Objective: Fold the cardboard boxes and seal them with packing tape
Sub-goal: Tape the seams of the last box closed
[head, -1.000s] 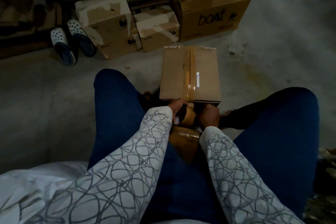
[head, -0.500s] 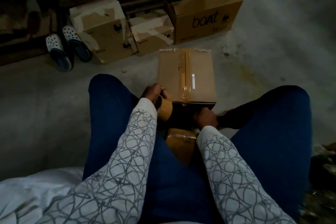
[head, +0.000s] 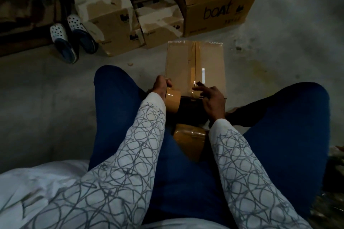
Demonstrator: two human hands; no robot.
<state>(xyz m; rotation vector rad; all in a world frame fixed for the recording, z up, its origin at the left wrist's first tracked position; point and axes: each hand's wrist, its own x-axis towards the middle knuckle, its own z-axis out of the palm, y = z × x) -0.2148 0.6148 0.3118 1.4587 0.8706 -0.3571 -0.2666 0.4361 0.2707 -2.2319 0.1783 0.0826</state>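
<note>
Boxes: four. One taped box (head: 193,69) on floor (head: 46,98) between the knees, tape strip (head: 197,57) down its top seam. Three worn boxes (head: 109,18) behind it; the rightmost (head: 219,3) reads "boat". Clogs (head: 59,41): two, further left. Hands: left hand (head: 160,87) grips tape roll (head: 173,102) at the box's near-left corner; right hand (head: 212,98), fingers straight, presses the strip's near end.

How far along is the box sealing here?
Done: the box is folded shut, a tape strip runs along its top seam. In hand: the left hand grips the tape roll; the right hand presses the strip's near end. Left: whether the wall boxes need tape is unclear.
</note>
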